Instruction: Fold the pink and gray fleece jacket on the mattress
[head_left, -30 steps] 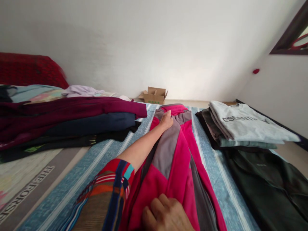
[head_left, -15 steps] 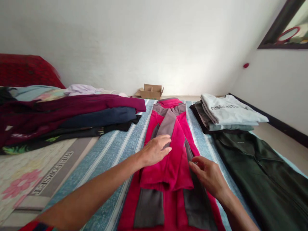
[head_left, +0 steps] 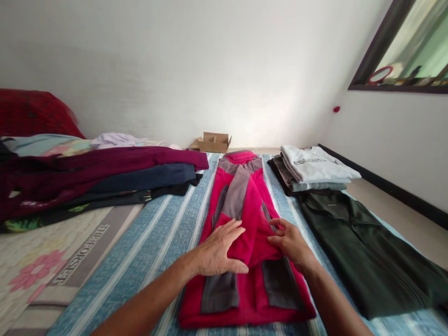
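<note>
A pink and grey jacket (head_left: 252, 291) lies lengthwise on the blue striped bedding, its collar at the far end and its sleeves folded in over the middle. My left hand (head_left: 221, 247) rests on the folded sleeves from the left, fingers stretched out and thumb spread. From the right, my right hand (head_left: 289, 240) touches the sleeve edge with fingers bent and parted. No cloth is visibly gripped in either hand. Part of the sleeves is hidden under my left hand.
A dark green jacket (head_left: 357, 247) lies to the right, below a stack topped by a white printed shirt (head_left: 317, 163). Maroon, navy and black garments (head_left: 140, 161) are piled on the left. A cardboard box (head_left: 214, 142) stands by the wall.
My view has tilted up and turned right, bringing the jacket's near hem into sight. My left hand has spread flatter over the sleeves, and my right hand has come in onto the sleeve edge.
</note>
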